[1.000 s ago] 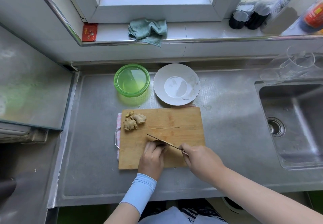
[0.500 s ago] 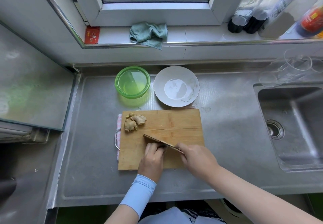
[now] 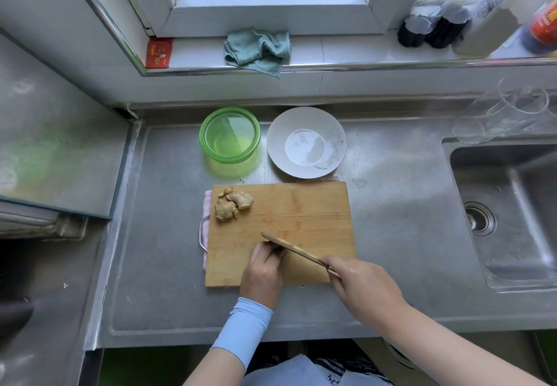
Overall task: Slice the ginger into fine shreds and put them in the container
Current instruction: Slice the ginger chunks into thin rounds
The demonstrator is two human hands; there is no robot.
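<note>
A wooden cutting board (image 3: 301,204) lies on the steel counter. Two knobby ginger pieces (image 3: 233,203) sit at its far left corner. My left hand (image 3: 263,271) rests on the board's near part with fingers curled down, apparently over a ginger piece that is hidden beneath them. My right hand (image 3: 361,286) grips the handle of a knife (image 3: 291,247) whose blade lies against my left fingers. A green container (image 3: 229,135) stands beyond the board, and a white plate (image 3: 306,143) is next to it on the right.
A sink (image 3: 506,213) is set into the counter at the right, with clear glassware (image 3: 509,111) behind it. A teal cloth (image 3: 257,49) and bottles (image 3: 434,29) sit on the windowsill. A glass stove cover (image 3: 57,156) lies to the left.
The knife has shifted slightly along the board beside my left fingers. Both hands stay in nearly the same place.
</note>
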